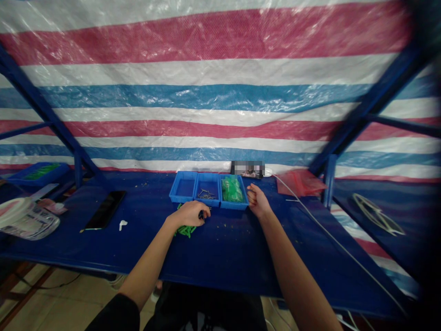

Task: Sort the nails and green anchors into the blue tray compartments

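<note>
Our left hand point(188, 214) rests low over the counter point(220, 250), its fingers point(204, 211) closed around a small dark object point(201, 214) that is mostly hidden, so we cannot tell exactly what it is. Just below this hand lies a loose cluster of green plastic pieces point(185, 231), touching the heel of the hand. Our right hand point(257, 201) sits apart from it, beside the end of a row of three joined blue plastic bins point(208, 189). Its fingers point(252, 195) curl in toward the palm, with nothing visible in them.

The bin nearest our right hand holds a heap of green pieces point(232, 189), the middle bin holds thin metal pins point(207, 195), and we see nothing in the third. Green crumbs are scattered over the blue counter.

Further left lie a black smartphone point(105, 210), a small white scrap point(122, 225), and a clear plastic container point(25, 219). Behind them sits a blue tray of green pieces point(38, 173). To the right lie a red plastic bag point(299, 182) and a white cable point(330, 231). A striped tarpaulin point(206, 99) hangs behind the blue steel frame point(44, 110).
</note>
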The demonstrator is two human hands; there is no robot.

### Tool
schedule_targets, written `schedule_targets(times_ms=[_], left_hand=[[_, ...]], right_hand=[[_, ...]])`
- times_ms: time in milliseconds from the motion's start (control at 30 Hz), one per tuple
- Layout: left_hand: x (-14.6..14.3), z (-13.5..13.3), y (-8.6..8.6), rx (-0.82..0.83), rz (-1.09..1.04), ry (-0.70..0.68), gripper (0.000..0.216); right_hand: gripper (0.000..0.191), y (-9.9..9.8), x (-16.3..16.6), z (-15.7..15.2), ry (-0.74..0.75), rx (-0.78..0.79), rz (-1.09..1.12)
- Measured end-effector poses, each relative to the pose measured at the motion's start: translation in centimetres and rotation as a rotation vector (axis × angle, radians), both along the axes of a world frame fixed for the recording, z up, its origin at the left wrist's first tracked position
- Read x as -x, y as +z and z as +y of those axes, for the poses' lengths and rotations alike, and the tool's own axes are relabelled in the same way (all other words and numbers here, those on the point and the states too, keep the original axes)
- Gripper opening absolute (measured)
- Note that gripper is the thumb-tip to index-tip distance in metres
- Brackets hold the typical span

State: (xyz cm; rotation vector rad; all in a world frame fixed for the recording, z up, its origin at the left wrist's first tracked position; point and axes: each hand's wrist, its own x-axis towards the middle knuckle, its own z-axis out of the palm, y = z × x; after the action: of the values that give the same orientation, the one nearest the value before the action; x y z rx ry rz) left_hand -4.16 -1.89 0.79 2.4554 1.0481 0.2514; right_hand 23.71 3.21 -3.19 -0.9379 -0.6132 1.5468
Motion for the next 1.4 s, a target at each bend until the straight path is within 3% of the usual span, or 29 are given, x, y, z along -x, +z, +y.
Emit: schedule_targets(times_ms=[633,1167,1400], left_hand=[[-0.6,0.2,-1.0,-0.138,-0.016,-0.009,0.015],[0.1,0.5,-0.8,-0.033,0.093,0.034,0.011],[-0.2,0.4,-0.9,0.072,-0.046,0.005,0.013]], right_hand=[[0.02,0.2,0.2,0.0,-0.017,0.038,0.061],[0.021,0.1,0.1,0.1,-0.02,0.048,0.036],[0.02,0.1,0.1,0.1,-0.016,0.038,0.049]])
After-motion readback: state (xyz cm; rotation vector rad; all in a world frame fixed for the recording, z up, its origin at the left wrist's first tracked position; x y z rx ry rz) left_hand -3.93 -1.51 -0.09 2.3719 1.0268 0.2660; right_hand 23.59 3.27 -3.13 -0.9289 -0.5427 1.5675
